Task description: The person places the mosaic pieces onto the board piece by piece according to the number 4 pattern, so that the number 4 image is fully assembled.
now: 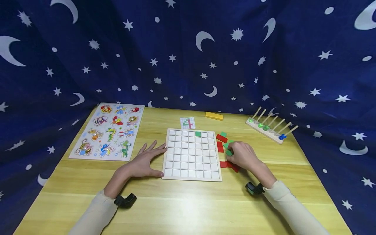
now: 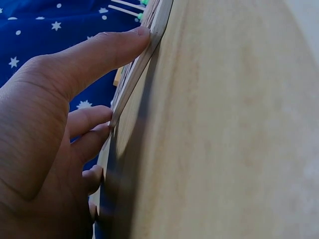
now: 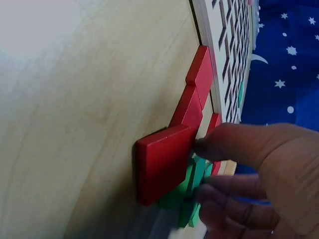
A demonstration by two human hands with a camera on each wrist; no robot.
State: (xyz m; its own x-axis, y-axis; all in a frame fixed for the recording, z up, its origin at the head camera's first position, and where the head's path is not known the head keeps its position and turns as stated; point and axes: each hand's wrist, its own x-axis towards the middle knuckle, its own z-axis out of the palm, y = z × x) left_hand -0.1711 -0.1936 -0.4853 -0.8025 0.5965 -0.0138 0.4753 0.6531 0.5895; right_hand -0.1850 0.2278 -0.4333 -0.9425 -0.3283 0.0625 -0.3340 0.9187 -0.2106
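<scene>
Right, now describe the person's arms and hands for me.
The left hand and right hand are bare, with no gloves. The left sleeve and right sleeve are long, plain and pale cream. A small black device sits at each wrist, left and right.

The left grip splays, thumb apart; the right grip bends its fingers.

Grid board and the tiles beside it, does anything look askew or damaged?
The red tiles and green tiles right of the grid board lie at mixed angles, unlike the lone green tile squared in its cell. No damage shows.
</scene>
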